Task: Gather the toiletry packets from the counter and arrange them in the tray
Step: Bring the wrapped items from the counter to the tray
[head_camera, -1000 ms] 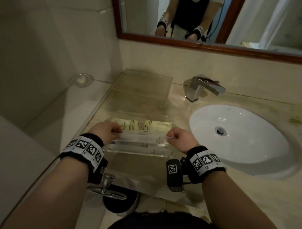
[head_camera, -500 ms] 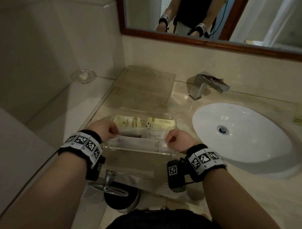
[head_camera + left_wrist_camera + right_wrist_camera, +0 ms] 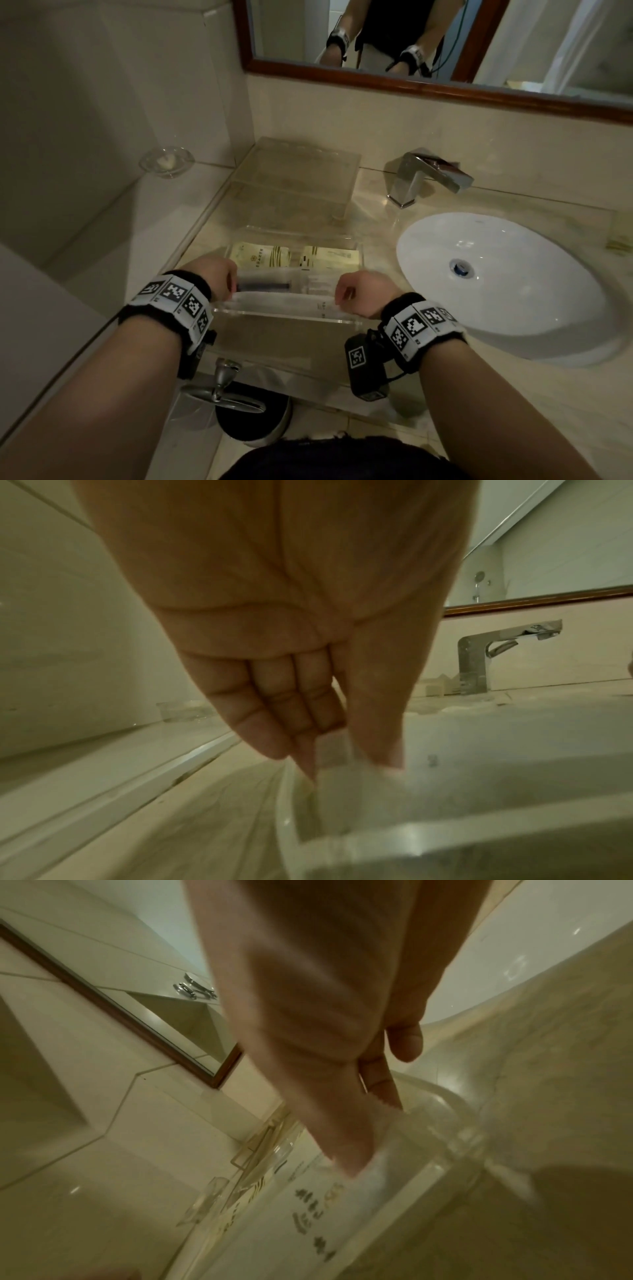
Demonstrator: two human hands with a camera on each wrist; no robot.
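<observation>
A long clear packet with dark print lies low along the near side of the clear acrylic tray. My left hand pinches its left end between thumb and fingers. My right hand pinches the serrated right end. Behind it in the tray lie another clear packet with a dark item and two cream packets with gold stripes.
A white sink sits right of the tray, with a chrome tap behind it. A second clear tray stands at the back, a glass soap dish on the left ledge. A dark bin is below the counter edge.
Both hands have lowered the long clear packet from above the tray down into its near side, still holding its two ends.
</observation>
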